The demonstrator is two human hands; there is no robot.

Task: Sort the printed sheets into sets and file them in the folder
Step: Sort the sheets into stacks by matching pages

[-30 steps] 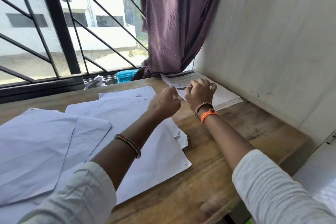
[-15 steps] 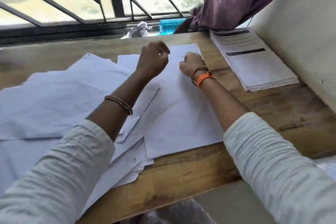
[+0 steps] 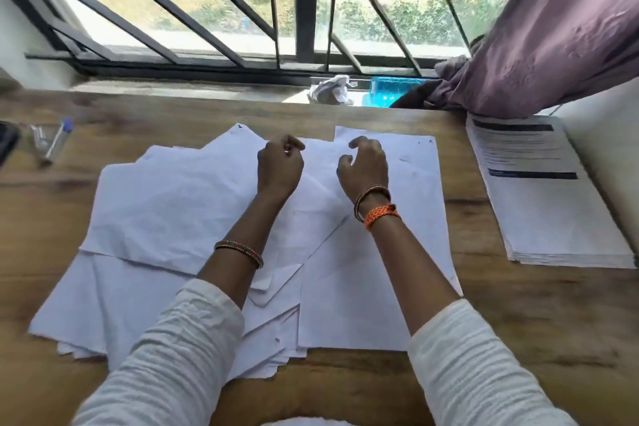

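Several stapled sets of white sheets (image 3: pixel 166 204) lie face down and overlapping across the middle of the wooden table (image 3: pixel 518 322). A neat stack of printed sheets (image 3: pixel 539 197) with black bars lies at the right, by the wall. My left hand (image 3: pixel 279 166) hovers over the far part of the spread with its fingers curled and nothing visible in them. My right hand (image 3: pixel 363 166) is beside it, over a face-down sheet (image 3: pixel 408 183), fingers loosely curled and holding nothing. No folder is in view.
A pen with a blue cap (image 3: pixel 57 140) and a dark object (image 3: pixel 5 145) lie at the table's far left. Crumpled paper (image 3: pixel 330 90) and a blue container (image 3: pixel 390 92) sit on the window sill. A purple curtain (image 3: pixel 553 34) hangs at the right.
Both hands left the printed stack at the right and came to the middle of the face-down sheets. The view swung left and down. The right hand's fingers have loosened.
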